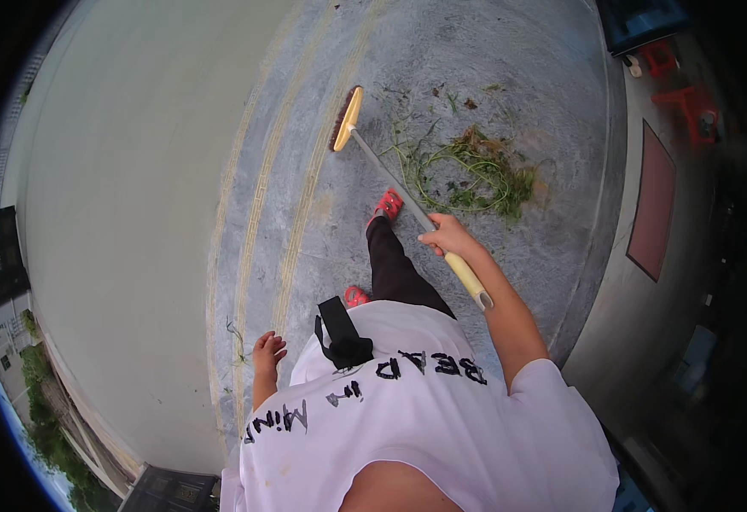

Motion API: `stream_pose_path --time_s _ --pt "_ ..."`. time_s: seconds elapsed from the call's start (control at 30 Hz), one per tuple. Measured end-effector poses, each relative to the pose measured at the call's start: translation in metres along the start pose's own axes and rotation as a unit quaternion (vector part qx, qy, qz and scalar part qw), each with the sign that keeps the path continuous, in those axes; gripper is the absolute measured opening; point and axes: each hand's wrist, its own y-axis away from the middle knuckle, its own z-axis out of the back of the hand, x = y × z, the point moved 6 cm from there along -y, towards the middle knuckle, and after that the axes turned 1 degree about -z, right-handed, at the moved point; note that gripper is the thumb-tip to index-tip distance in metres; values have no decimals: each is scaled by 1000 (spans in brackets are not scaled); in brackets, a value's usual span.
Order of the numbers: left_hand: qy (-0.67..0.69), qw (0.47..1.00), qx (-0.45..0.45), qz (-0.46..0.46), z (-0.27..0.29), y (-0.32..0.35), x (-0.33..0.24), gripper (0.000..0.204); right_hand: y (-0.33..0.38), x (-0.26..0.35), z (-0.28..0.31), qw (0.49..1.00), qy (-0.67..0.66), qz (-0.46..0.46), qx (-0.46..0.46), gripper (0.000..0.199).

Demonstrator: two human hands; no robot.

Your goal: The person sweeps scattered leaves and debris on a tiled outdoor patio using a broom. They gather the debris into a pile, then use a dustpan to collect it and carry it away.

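Note:
My right hand (448,234) is closed around the grey pole of a long-handled floor brush (397,181), just above its pale yellow grip. The brush's yellow head with dark reddish bristles is out ahead of me, with the bristles turned left. To the right of the pole, a heap of pulled green weeds (484,177) lies on the grey ground, some of it brown. My left hand (269,352) hangs at my side holding nothing, its fingers loosely apart. A thin green strand (237,341) lies on the ground close to that hand.
Patterned yellowish bands (267,162) run along the paving on the left, beside smooth pale concrete (134,213). A reddish mat (653,205) lies on the right, with red plastic stools (691,115) beyond it. My red shoes (388,205) stand on the grey ground.

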Motion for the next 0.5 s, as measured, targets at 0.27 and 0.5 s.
stream_pose_path --time_s 0.27,0.5 --pt "-166 982 66 -55 -145 -21 -203 24 -201 86 79 998 58 -7 -8 22" --pt "-173 976 121 -47 -228 -42 -263 25 -131 19 203 936 -288 -188 -73 18"
